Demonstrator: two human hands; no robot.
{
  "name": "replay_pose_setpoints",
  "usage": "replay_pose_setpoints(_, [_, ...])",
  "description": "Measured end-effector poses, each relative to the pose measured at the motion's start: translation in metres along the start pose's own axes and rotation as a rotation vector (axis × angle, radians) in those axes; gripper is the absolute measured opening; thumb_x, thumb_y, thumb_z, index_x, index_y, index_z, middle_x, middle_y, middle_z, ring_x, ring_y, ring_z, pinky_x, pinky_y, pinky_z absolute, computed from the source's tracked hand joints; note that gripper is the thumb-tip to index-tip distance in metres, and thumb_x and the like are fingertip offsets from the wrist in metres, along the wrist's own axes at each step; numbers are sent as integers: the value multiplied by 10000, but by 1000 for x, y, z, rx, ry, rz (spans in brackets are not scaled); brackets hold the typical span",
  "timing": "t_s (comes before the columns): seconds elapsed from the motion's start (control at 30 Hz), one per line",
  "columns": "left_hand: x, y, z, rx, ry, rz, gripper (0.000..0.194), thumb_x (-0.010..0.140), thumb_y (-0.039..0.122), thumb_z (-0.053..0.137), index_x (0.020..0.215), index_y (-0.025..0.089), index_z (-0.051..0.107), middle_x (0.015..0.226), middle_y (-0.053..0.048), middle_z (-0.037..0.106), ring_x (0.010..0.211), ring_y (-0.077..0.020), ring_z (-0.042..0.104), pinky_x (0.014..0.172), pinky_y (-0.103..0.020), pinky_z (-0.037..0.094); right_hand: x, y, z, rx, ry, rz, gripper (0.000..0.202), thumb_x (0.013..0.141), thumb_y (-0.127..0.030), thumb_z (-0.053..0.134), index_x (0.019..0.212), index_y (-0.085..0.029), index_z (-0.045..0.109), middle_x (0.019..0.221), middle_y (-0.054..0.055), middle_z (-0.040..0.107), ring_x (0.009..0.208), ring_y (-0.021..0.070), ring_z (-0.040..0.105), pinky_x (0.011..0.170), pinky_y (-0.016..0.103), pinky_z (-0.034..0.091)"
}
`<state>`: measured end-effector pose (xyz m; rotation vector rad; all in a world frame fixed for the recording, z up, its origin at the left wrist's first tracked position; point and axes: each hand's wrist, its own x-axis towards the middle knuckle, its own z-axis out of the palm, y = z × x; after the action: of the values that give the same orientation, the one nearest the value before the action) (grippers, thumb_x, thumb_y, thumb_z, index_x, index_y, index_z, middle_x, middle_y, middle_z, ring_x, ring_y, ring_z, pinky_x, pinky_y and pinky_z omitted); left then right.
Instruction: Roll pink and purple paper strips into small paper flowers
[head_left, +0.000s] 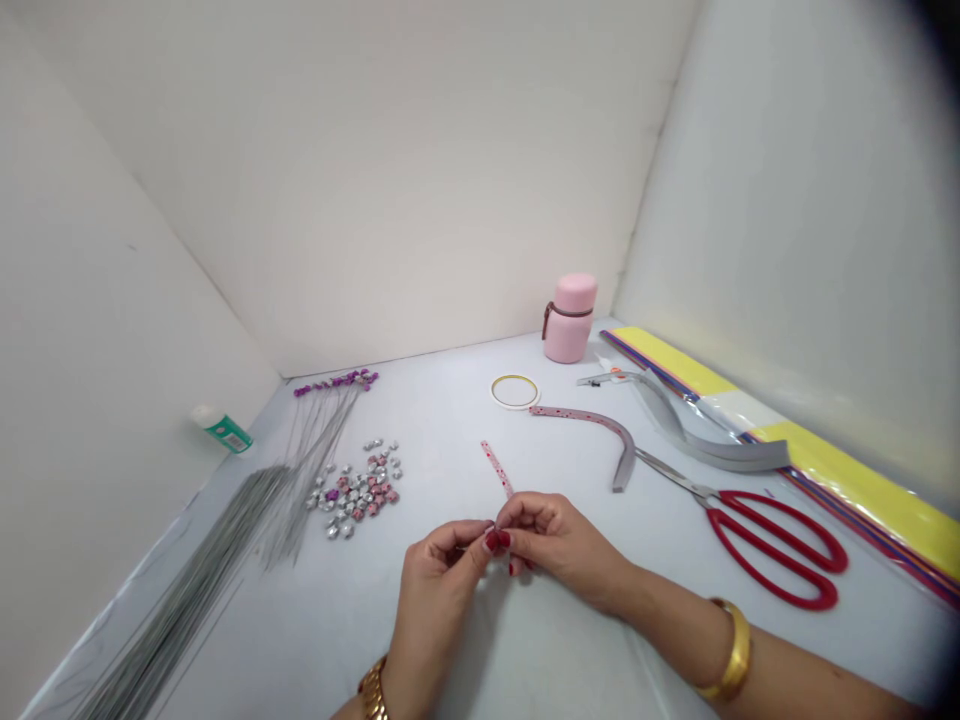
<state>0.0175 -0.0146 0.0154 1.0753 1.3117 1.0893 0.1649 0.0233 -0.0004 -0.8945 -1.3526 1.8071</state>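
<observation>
Above the near middle of the desk, the left hand and right hand meet, the fingers of both pinched together at the near end of a dotted strip. Exactly how that end is folded or bent cannot be told, as the red-nailed fingertips cover it; the rest of the strip, pink with red spots, slants away to the far left from behind the right hand's fingers. A gold band circles the left wrist, a gold bangle the right forearm. Left of the hands lies a scatter of small silver and pink stars, with a purple one among them. Beyond these are purple pieces on thin stems, and farther left a thick bundle of grey wires. Past the strip sits a roll of tape. To its right curves a bunch of spotted strips, near red-handled scissors. Farther back stands a pink flask, with long yellow packets along the right wall.
</observation>
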Motion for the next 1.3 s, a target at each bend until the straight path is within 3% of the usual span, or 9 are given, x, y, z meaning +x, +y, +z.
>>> replay_pose_setpoints(0.1, [0,1,-1,14,48,7,167,701,286,620,724,136,688,677,-43,672,646,-146,561,618,-229,424,0,-1,0,-32,-12,15,211,710,-339,629,755,-141,572,640,-11,573,490,73,514,448,189,350])
replay_pose_setpoints(0.2, [1,0,-2,25,91,-39,196,701,310,613,765,142,691,628,-22,639,581,-123,513,562,-215,400,-1,-3,0,-112,68,-18,211,753,-366,575,764,-156,557,606,-23,538,490,80,498,442,191,340])
replay_pose_setpoints(0.27, [2,0,-2,28,99,-60,212,695,318,617,780,139,691,594,-10,609,564,-117,493,553,-211,393,-2,-4,0,-212,174,-91,198,780,-370,541,794,-172,549,593,-27,512,517,93,483,469,202,356])
replay_pose_setpoints(0.37, [2,0,-1,27,86,-55,214,700,312,615,794,135,688,598,-7,592,570,-117,483,560,-210,392,-3,-6,1,-388,251,-242,175,778,-357,545,829,-189,558,745,16,535,623,121,489,536,220,388])
replay_pose_setpoints(0.43, [2,0,-1,19,72,-44,212,710,307,608,811,138,686,613,-8,590,580,-117,483,567,-208,388,-3,-5,1,-465,211,-294,149,773,-332,553,815,-190,570,833,34,537,674,130,494,573,225,397])
replay_pose_setpoints(0.63, [2,-2,-3,12,63,-12,210,723,311,596,823,146,678,609,-4,586,594,-123,497,574,-210,389,-4,-1,2,-396,44,-100,151,819,-288,474,745,-181,550,537,-41,471,492,96,449,484,207,362])
replay_pose_setpoints(0.8, [1,-6,-2,0,37,-4,210,716,309,603,826,144,672,733,-44,661,660,-143,547,602,-217,413,-4,-1,4,-369,68,-90,177,782,-341,528,729,-175,560,550,-42,460,495,92,432,474,202,351])
replay_pose_setpoints(1.13, [4,-5,-4,8,-10,48,229,728,309,581,865,144,661,743,-51,664,745,-180,576,668,-243,433,-3,-1,4,-269,70,-20,139,775,-290,516,696,-178,539,539,-45,471,470,88,445,464,201,362])
replay_pose_setpoints(1.3, [5,-4,-4,19,-8,36,165,705,296,608,741,137,639,696,-38,650,667,-156,563,623,-228,424,-4,0,4,-307,19,-29,155,786,-306,507,733,-174,568,549,-40,471,479,89,445,473,202,362])
